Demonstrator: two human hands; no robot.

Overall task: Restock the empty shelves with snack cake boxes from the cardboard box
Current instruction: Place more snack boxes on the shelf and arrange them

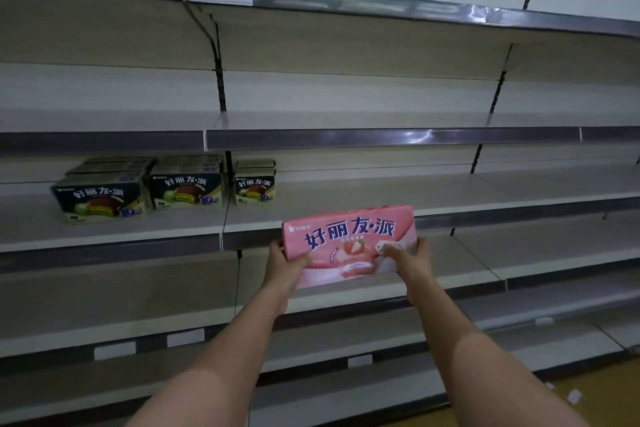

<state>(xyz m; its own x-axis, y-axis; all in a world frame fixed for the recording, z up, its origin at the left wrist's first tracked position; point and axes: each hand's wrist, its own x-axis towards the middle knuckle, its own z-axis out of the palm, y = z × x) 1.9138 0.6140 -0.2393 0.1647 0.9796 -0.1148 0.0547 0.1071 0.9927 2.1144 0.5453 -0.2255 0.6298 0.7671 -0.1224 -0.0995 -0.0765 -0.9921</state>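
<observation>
Holding a pink box (349, 239) out in front of us, one hand on each short end: the left hand (289, 265) wraps its fingers round the left edge with the thumb on the front face, the right hand (405, 262) pinches the right edge the same way. The box is in the air, face toward us and tilted a bit, just in front of the lip of the shelf (381, 198) right behind our hands.

Looks like we're mid-placement, box out of the carton but not down yet. Next move is probably to lift it over that lip, push it back and set it flat, then let go. Up and left of the left hand sit three green boxes (187, 189) on that same level, so lining up beside them seems to make sense.

The carton itself isn't in view at all. Our fingers behind the box are hidden, and the small print on it is too blurry to read.
</observation>
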